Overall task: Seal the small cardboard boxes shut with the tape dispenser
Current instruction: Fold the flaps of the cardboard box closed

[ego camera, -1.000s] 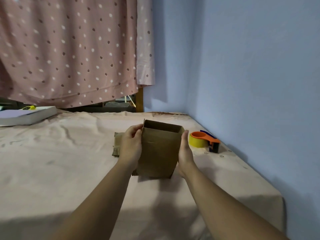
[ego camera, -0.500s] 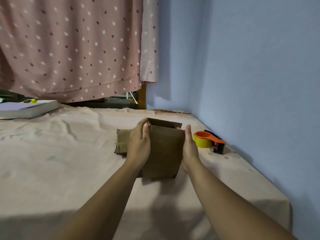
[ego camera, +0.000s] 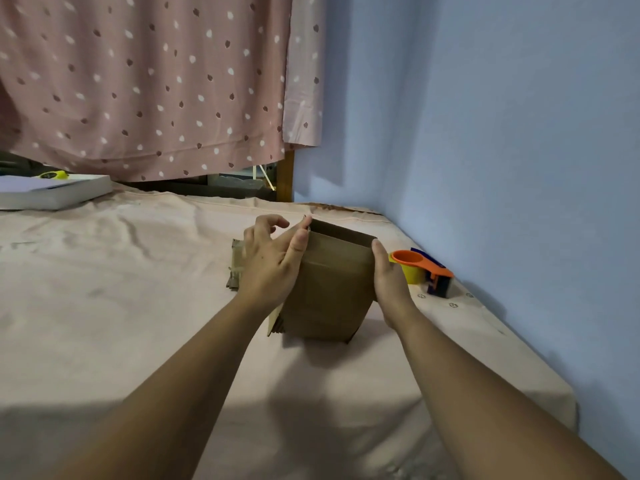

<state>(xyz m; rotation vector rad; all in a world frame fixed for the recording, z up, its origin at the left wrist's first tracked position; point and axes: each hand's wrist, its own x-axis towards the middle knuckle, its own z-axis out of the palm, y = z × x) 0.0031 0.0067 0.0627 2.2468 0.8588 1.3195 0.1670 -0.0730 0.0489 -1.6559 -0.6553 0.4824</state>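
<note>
A small brown cardboard box (ego camera: 330, 289) stands upright on the pink sheet, its top open. My left hand (ego camera: 272, 263) is at its left side, thumb against the near face and index finger on the top left corner, the other fingers loosely curled behind. My right hand (ego camera: 389, 282) lies flat against the box's right side with the thumb up. An orange tape dispenser with yellow tape (ego camera: 420, 270) rests on the sheet just right of my right hand, near the wall. Flattened cardboard (ego camera: 237, 268) lies behind my left hand, partly hidden.
The blue wall (ego camera: 519, 168) runs close along the right. The sheet-covered surface (ego camera: 121, 289) ends at a right-hand edge near the wall. A white book (ego camera: 55, 192) with a yellow object on it sits far left. A dotted pink curtain (ego camera: 156, 81) hangs behind.
My left hand has slid up the box's left side, its fingers now spread at the top corner. The right hand stays on the right side. The view has shifted slightly.
</note>
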